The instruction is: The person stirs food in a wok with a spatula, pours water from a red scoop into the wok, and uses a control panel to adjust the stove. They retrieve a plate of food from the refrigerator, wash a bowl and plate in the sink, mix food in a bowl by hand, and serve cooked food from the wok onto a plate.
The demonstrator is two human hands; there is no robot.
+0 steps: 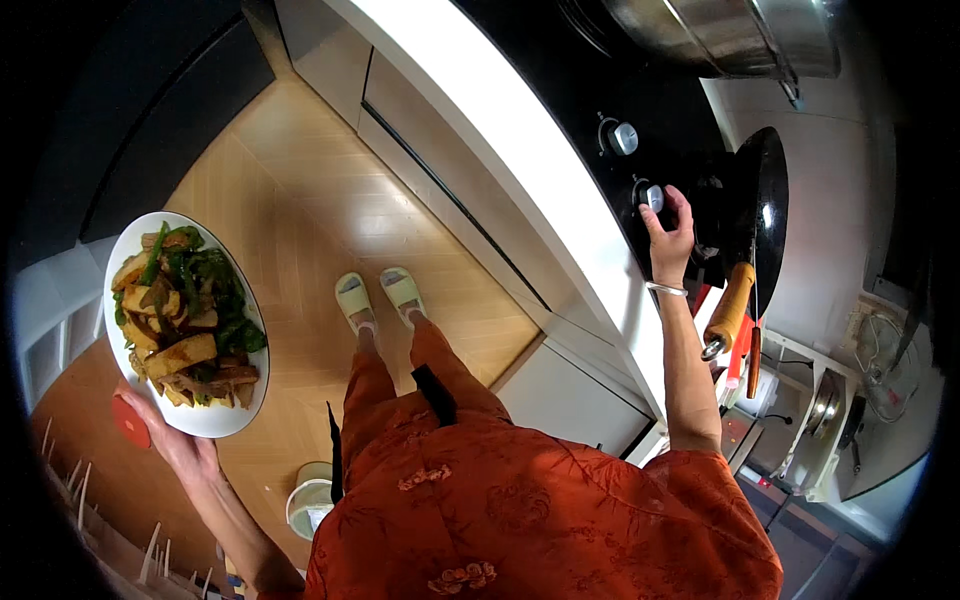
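Observation:
At the left, my left hand (172,439) supports a white oval plate (259,360) by its near rim. A cooked dish of sliced tofu-like pieces and green peppers (184,315) covers most of the plate. A red round object (131,421), partly hidden, shows beside my left fingers. Over at the right, my right hand (671,232) has thumb and fingers around a silver stove knob (652,199). Just beyond that hand stands a black wok (769,195) with a wooden handle (731,307).
A second knob (622,139) sits farther along the black cooktop (540,67). A large metal pot (720,34) stands at its back. The white counter edge (517,127) runs diagonally. On the wooden floor (292,195), a bin (307,499) stands near my legs.

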